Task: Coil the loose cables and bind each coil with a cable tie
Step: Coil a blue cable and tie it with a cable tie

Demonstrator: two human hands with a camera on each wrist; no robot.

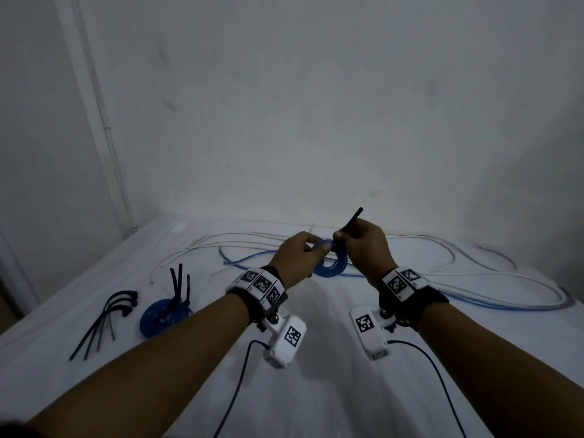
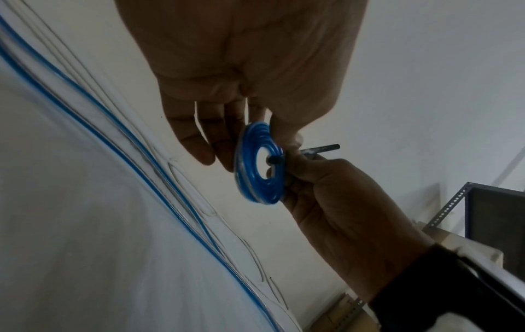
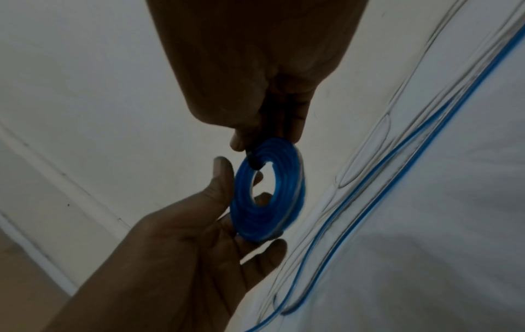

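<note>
A small blue cable coil (image 1: pixel 333 267) hangs above the white table between both hands. My left hand (image 1: pixel 316 248) pinches the coil (image 3: pixel 267 197), thumb on one face and fingers behind it. My right hand (image 1: pixel 343 236) grips a black cable tie (image 1: pixel 354 221) whose long end sticks up past the knuckles. The tie's head (image 2: pixel 274 160) pokes through the coil's centre hole, also seen as a black tip (image 3: pixel 254 165) in the right wrist view. Loose blue cable (image 1: pixel 474 300) trails from the coil along the table.
A second blue coil (image 1: pixel 164 314) with black ties standing up from it lies at the left. Several spare black ties (image 1: pixel 104 317) lie beside it. Long white cables (image 1: pixel 442 273) loop across the back and right of the table (image 1: pixel 316 390). A wall rises behind.
</note>
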